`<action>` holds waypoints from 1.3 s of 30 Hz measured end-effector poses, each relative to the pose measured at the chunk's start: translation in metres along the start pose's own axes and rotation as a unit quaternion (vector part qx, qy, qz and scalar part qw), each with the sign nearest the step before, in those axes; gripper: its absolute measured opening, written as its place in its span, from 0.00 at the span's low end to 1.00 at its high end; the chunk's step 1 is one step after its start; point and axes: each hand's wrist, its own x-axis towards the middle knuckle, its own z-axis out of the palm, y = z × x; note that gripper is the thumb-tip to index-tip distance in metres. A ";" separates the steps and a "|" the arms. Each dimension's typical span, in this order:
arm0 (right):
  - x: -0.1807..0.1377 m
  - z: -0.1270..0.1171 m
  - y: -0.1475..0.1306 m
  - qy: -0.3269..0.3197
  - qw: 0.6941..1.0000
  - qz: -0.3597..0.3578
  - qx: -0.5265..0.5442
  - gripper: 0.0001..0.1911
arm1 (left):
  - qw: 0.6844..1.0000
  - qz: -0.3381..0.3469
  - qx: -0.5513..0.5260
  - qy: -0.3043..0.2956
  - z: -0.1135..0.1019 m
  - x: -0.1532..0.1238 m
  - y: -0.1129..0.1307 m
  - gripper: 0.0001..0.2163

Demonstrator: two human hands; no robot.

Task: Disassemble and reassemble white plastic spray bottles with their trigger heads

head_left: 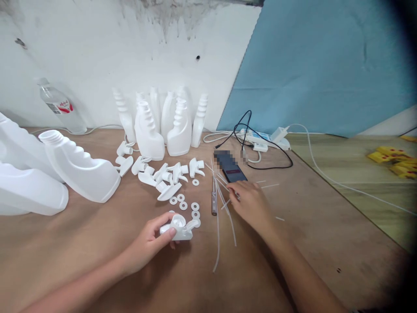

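Observation:
My left hand (150, 241) is closed around a white trigger spray head (180, 234), its round collar opening turned up. My right hand (250, 203) is at the lower end of a black phone (230, 163), over some thin clear tubes (224, 201). Its fingers are bent together; a small bit of something shows between them, too little to name. Between the hands lies a screwdriver with a clear handle (214, 202). Flat white washers (183, 205) are scattered beyond my left hand. More trigger spray heads (167, 190) lie in a heap behind them.
Empty-looking white bottles (180, 134) stand along the wall, and larger ones (84, 174) lean at the left. A clear drink bottle (61, 106) rests against the wall. At the back right are a power strip (260, 138) and a black cable (270, 168). Yellow packets (394, 158) lie far right.

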 end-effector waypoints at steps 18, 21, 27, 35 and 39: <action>-0.004 -0.014 0.084 -0.110 0.991 0.008 0.076 0.08 | 0.998 -0.027 -0.046 0.016 -0.005 -0.002 0.000 0.13; -0.002 -0.013 0.074 -0.010 0.989 0.058 0.136 0.06 | 0.999 -0.021 -0.045 0.014 -0.004 -0.003 -0.002 0.13; 0.004 0.003 -0.007 0.084 0.795 0.134 0.586 0.08 | 0.999 -0.015 -0.028 0.012 -0.003 -0.001 -0.003 0.14; -0.005 0.014 -0.094 -0.119 0.699 0.051 0.703 0.09 | 1.000 -0.008 -0.017 0.001 -0.002 -0.001 0.000 0.16; -0.006 0.018 -0.096 -0.101 0.698 0.059 0.706 0.11 | 1.000 -0.010 -0.010 -0.003 -0.001 -0.001 -0.001 0.18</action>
